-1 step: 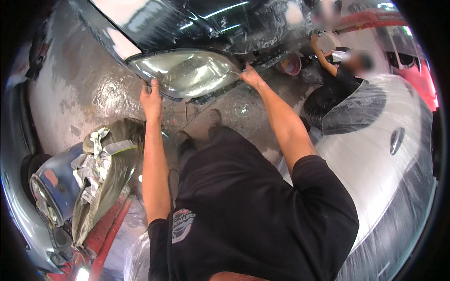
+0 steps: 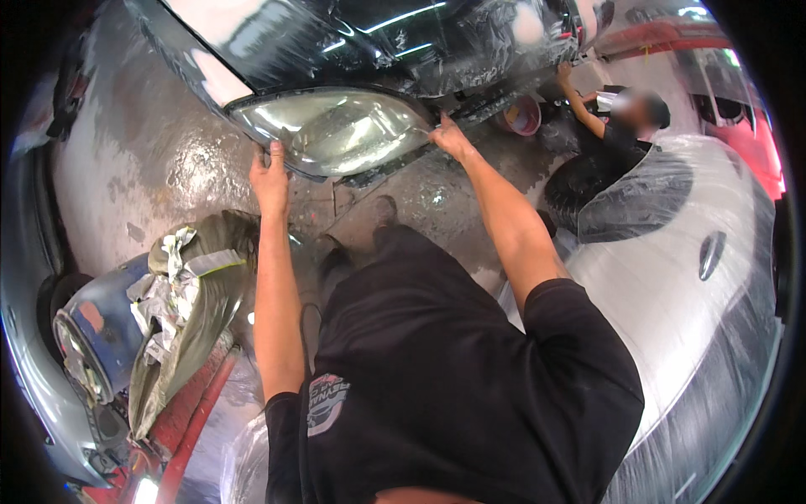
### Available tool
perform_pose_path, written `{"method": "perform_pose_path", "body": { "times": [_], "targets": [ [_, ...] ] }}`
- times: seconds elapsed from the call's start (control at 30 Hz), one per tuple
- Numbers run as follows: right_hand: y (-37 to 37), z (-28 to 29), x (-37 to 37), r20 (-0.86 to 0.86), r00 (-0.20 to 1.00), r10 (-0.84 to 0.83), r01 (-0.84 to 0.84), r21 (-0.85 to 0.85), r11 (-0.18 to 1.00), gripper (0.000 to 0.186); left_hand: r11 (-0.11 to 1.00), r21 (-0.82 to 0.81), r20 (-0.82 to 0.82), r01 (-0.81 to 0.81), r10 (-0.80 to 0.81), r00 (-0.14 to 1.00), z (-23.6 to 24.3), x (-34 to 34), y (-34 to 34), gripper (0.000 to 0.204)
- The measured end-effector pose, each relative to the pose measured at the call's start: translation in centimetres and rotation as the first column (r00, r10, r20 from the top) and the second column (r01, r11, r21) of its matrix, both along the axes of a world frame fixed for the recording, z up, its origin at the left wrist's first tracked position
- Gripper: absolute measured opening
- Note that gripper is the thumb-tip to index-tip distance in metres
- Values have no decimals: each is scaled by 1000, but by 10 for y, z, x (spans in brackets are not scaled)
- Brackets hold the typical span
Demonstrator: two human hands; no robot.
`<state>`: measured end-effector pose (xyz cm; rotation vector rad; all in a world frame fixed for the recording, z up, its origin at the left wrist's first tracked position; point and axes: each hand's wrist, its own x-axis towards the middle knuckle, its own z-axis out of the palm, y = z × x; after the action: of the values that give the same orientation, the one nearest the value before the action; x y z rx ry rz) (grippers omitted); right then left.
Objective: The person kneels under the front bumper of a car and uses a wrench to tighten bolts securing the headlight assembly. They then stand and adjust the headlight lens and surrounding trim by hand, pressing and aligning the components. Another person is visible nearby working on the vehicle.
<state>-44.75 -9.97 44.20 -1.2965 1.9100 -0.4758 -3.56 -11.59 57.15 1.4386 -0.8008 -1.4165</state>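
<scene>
Along the dark car (image 2: 470,50): 1 clear headlight (image 2: 353,134) sits at its front corner.
Left hand (image 2: 270,181): thumb up at the headlight's lower left edge; fingers partly hidden, I cannot tell if it pinches.
Right hand (image 2: 452,139): fingers bent at the headlight's right tip; whether they pinch, I cannot tell.
Co-worker (image 2: 620,139): 1 arm (image 2: 583,109) raised toward the car, near a reddish bucket (image 2: 527,126).

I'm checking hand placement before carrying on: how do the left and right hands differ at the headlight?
The left hand is at the lower left edge of the headlight; the right hand is at its right end. The left forearm runs nearly straight up the picture, while the right forearm slants up and leftward. Both hands are bare.
</scene>
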Motion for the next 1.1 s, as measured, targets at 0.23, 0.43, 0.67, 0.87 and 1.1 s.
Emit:
{"method": "perform_pose_path", "body": {
  "times": [0.23, 0.43, 0.67, 0.87, 1.1],
  "targets": [
    [0, -13, -11, 117, 990, -73, 74, 1, 997, 87, 998, 55, 107, 29, -34, 994, -6, 12, -5, 82],
    [-24, -15, -30, -66, 951, 302, -290, 148, 945, 78, 999, 35, 129, 19, -23, 991, -12, 11, -15, 72],
    [-19, -31, -25, 132, 988, -75, 65, 75, 995, 86, 998, 44, 150, 34, -41, 988, -13, 9, -17, 82],
    [-20, -68, -41, 340, 940, 8, -36, 77, 996, 93, 999, 33, 142, 16, -21, 990, -15, 9, -17, 81],
    [-18, -97, -48, 420, 907, -36, 11, 61, 998, 95, 1000, 6, 113, 19, -20, 993, -11, 7, -18, 83]
  ]
}}
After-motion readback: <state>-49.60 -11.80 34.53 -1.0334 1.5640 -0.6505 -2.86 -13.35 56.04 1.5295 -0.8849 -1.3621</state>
